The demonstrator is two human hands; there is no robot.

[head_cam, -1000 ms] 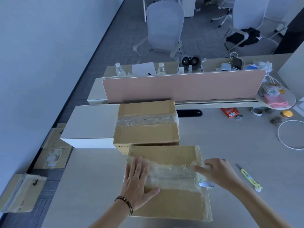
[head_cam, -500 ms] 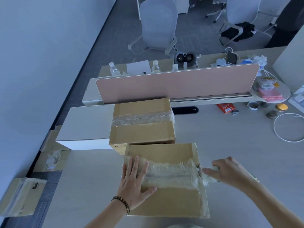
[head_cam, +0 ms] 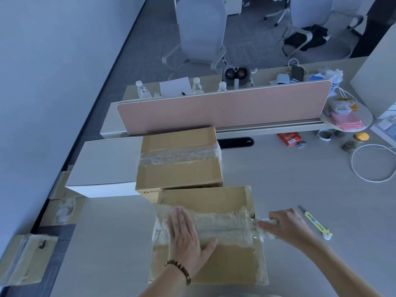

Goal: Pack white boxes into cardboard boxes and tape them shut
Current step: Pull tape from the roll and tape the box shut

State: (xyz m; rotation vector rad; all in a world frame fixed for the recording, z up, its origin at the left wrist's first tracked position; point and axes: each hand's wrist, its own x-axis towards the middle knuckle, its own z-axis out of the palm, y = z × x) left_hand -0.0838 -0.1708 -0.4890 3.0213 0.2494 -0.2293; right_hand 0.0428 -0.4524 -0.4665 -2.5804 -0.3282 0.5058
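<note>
Two brown cardboard boxes sit on my bench: the near taped cardboard box (head_cam: 214,260) at the front edge under my flat, spread left hand (head_cam: 188,234); my right hand (head_cam: 287,227) pinches clear tape (head_cam: 265,221) at its right side. One white box (head_cam: 105,166) lies left of the far cardboard box (head_cam: 180,159).

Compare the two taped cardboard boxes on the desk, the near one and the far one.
The near box has the left hand flat on its tape and the right hand pinching tape at its right edge; the far box is untouched. The far box stands beside a white box; the near does not. Both are brown and taped across the top.
</note>
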